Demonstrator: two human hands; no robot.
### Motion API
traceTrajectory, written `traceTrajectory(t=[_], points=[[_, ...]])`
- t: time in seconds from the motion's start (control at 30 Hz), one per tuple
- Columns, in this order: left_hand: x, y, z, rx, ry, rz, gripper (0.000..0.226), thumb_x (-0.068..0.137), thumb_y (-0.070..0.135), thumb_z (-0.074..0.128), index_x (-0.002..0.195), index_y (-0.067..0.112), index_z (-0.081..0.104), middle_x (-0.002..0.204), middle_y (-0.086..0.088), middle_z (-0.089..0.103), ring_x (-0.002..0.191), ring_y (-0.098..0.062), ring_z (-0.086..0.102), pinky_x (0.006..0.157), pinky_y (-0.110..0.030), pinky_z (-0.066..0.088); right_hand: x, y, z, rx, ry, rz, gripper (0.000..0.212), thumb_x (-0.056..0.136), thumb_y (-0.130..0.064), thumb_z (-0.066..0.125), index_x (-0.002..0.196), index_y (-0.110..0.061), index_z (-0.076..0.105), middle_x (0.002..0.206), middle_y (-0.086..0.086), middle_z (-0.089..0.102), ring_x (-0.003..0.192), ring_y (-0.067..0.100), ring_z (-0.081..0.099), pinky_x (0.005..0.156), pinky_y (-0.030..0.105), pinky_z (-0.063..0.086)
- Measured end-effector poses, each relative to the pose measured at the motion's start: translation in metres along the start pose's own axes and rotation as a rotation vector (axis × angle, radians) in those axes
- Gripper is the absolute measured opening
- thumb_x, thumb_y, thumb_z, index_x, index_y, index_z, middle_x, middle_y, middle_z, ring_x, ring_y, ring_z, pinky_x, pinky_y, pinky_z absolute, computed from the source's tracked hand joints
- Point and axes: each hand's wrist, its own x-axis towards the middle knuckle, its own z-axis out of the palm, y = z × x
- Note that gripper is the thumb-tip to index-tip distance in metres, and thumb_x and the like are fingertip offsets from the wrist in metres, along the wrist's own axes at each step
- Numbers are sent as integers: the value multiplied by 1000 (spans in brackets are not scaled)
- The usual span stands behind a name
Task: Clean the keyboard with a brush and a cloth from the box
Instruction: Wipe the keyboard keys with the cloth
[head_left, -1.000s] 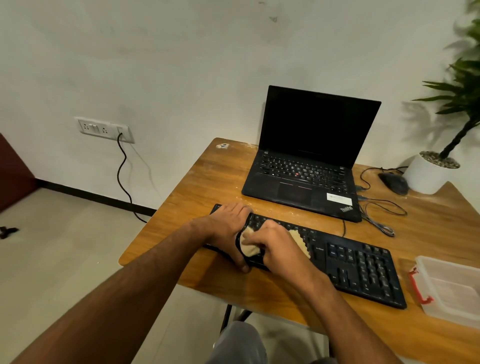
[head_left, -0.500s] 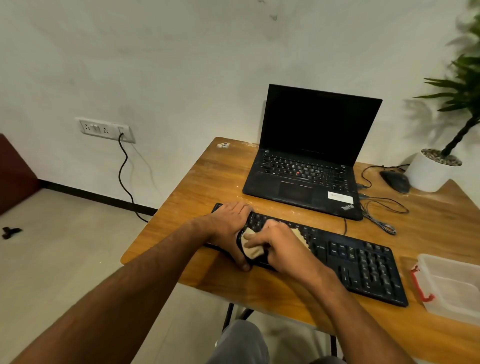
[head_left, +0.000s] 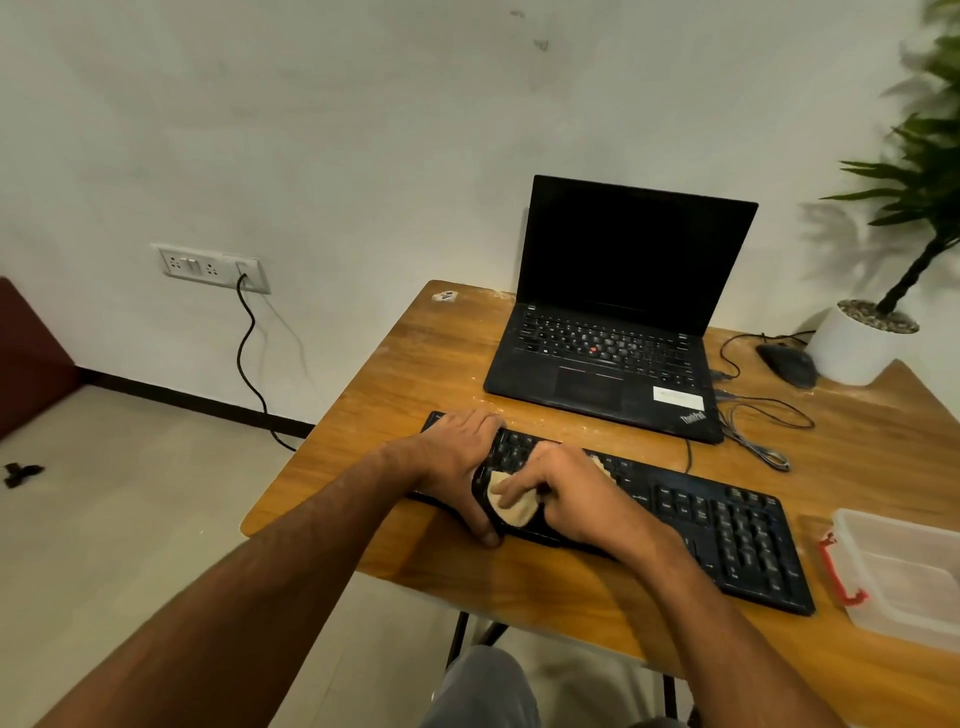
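The right hand (head_left: 576, 496) hides most of the cloth (head_left: 511, 506) (the box (head_left: 904, 571) runs off-frame).

A plain office or home-office corner: a wooden desk (head_left: 415, 364) against a bare white wall, an open black laptop (head_left: 613, 332), a separate black keyboard (head_left: 727, 525), a wired mouse (head_left: 787, 364), a potted plant (head_left: 862, 338), and a wall socket strip (head_left: 208, 266) with one cable plugged in.

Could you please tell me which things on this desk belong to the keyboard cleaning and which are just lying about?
In use:
keyboard
cloth
box
left hand
right hand

Lying about:
laptop
mouse
potted plant
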Motion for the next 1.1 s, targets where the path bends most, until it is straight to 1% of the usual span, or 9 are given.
traceTrajectory(t=[0.1, 0.2, 0.33, 0.43, 0.57, 0.7, 0.83, 0.93, 1.1], points=[[0, 0, 0, -20, -23, -9, 138, 47, 80, 88, 154, 21, 24, 144, 3, 36, 135, -18, 34, 124, -40, 26, 10, 4, -7, -21, 63, 90, 37, 84, 5, 68, 96, -27, 82, 105, -10, 73, 96, 2, 62, 82, 22, 50], [0, -1, 2, -21, -26, -5, 137, 46, 84, 85, 153, 23, 25, 144, 4, 35, 136, -18, 33, 124, -44, 27, 22, -6, 5, 16, 171, 79, 47, 82, 13, 60, 103, -24, 81, 107, -6, 76, 96, -1, 59, 80, 14, 45], [-2, 0, 2, -10, -19, -17, 141, 48, 79, 88, 157, 19, 21, 147, 2, 34, 139, -20, 32, 124, -40, 27, 9, -6, 11, 33, 78, 43, 51, 82, 15, 60, 107, -24, 80, 108, -5, 71, 100, 7, 60, 81, 17, 45], [-2, 1, 0, -22, -27, -31, 144, 47, 78, 90, 158, 20, 18, 151, 2, 32, 140, -19, 30, 125, -41, 25, -12, 5, -4, -28, 20, 58, 45, 83, 10, 65, 103, -27, 81, 100, -17, 60, 94, 2, 55, 79, 14, 42], [-2, 4, -3, -15, -63, -43, 146, 48, 78, 90, 159, 20, 15, 156, 0, 28, 145, -22, 28, 127, -46, 24, -27, 20, -15, -49, 94, 162, 48, 84, 10, 64, 104, -30, 79, 107, -15, 65, 102, 3, 54, 86, 22, 47], [0, 18, -12, 137, -107, -16, 143, 57, 78, 86, 161, 12, 14, 159, -5, 25, 150, -28, 20, 130, -47, 14, -31, 14, -3, -139, 217, 185, 45, 83, -3, 74, 118, -30, 73, 113, -10, 69, 111, 9, 56, 97, 28, 47], [6, 29, -7, 95, -89, -9, 142, 56, 77, 87, 160, 11, 16, 156, -5, 29, 146, -26, 26, 128, -45, 21, -32, 11, 5, -276, 355, 273, 36, 87, -20, 70, 122, -28, 72, 109, -8, 73, 105, 10, 61, 96, 29, 50], [6, 27, -4, 79, -70, -4, 144, 54, 79, 87, 161, 15, 15, 154, -2, 29, 142, -22, 27, 127, -43, 23, -32, 10, 12, -327, 314, 250, 32, 90, -21, 64, 121, -25, 71, 102, -6, 68, 103, 12, 53, 94, 27, 46], [9, 29, -6, 96, -72, -7, 144, 52, 79, 88, 160, 15, 18, 149, -1, 32, 137, -21, 30, 124, -42, 27, -30, 8, 15, -248, 211, 183, 38, 93, -6, 61, 128, -20, 68, 110, -5, 51, 110, 12, 46, 95, 24, 44]])
